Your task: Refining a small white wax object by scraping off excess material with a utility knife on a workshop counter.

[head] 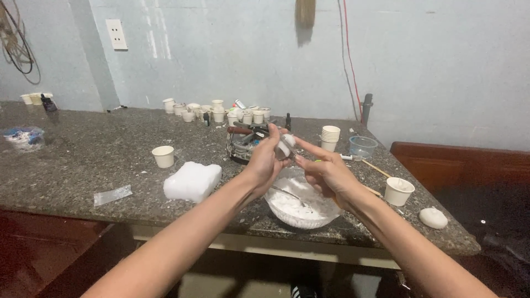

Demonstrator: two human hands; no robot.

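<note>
Counter: a long speckled granite counter [83, 160] runs along a pale blue wall, and both arms reach out over its front edge.
Block: a white, foam-like block [192, 181] lies left of the bowl, well clear of the hands.
Bowl: a clear glass bowl [301, 221] of white powder sits right under the hands, with a metal spoon [287, 194] resting in it.
Left hand: the left hand [264, 161] is up above the bowl, fingers clenched around a small white container [285, 147].
Right hand: the right hand [326, 172] meets it from the other side, forefinger stretched out to touch the container, other fingers curled in; whether they pinch anything I cannot tell.
Cups: one paper cup [163, 156] stands alone at left, a stack of paper cups [330, 137] behind the hands, another cup [398, 191] at right.
Lump: a small white lump [433, 217] rests near the right corner.
</note>
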